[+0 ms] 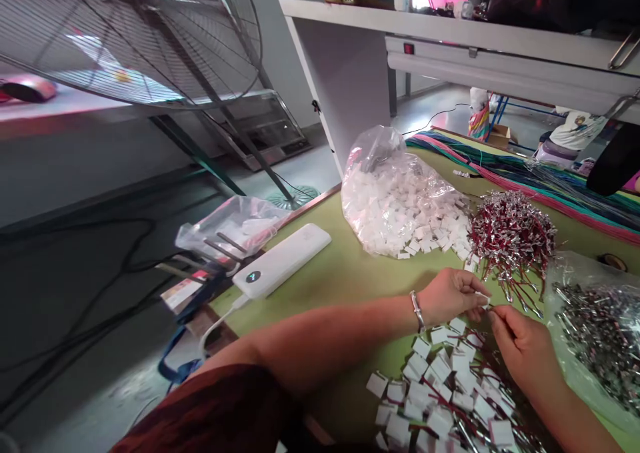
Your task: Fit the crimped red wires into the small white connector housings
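My left hand (453, 296), with a bracelet at the wrist, pinches a small white connector (484, 301) between thumb and fingers. Touching close beside it, my right hand (520, 336) is closed on a thin dark wire whose end meets the connector. Below both hands spreads a pile of white connectors with red and dark wires (440, 386). Beyond them lies a heap of dark red wires with silvery metal ends (513, 233). A clear plastic bag (395, 199) spills loose white connectors to the left of that heap.
At right, a clear bag holds metal-tipped pieces (600, 333). Long coloured wires (540, 186) lie along the far side. A white power bank (283, 259) with a cable sits on the green table (345, 286) at left. Behind stand a fan (150, 39) and a seated person (575, 129).
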A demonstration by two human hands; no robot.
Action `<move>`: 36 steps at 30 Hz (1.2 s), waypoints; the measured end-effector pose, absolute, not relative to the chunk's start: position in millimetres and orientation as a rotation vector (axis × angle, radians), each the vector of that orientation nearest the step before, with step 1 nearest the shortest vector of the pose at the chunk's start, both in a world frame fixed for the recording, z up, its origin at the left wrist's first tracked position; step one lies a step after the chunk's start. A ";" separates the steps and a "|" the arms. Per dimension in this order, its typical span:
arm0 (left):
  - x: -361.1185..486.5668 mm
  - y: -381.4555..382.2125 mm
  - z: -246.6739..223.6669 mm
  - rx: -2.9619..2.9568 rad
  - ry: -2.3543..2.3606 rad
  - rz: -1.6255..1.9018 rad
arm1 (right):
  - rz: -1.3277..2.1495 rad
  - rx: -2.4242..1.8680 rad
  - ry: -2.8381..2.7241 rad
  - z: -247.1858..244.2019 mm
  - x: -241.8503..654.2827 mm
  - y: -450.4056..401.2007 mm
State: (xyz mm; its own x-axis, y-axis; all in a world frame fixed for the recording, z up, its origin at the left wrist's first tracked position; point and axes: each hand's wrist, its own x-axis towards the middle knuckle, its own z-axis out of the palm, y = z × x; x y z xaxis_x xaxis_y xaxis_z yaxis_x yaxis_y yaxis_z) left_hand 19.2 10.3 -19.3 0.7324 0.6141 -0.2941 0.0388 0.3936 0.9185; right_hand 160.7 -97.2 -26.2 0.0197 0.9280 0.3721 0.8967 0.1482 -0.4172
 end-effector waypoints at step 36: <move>3.0 70.9 -24.1 2.473 0.719 0.438 | -0.110 -2.021 -2.055 -39.8 179.9 -85.7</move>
State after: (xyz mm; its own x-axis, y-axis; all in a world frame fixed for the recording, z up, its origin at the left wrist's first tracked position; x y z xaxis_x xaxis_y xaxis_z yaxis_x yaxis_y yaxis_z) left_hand 3.0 70.9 -24.1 0.8066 0.5699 0.1566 0.4009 -0.7223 0.5636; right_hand 179.9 -85.7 -39.8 -0.0012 0.9722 0.2341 0.9917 0.0313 -0.1248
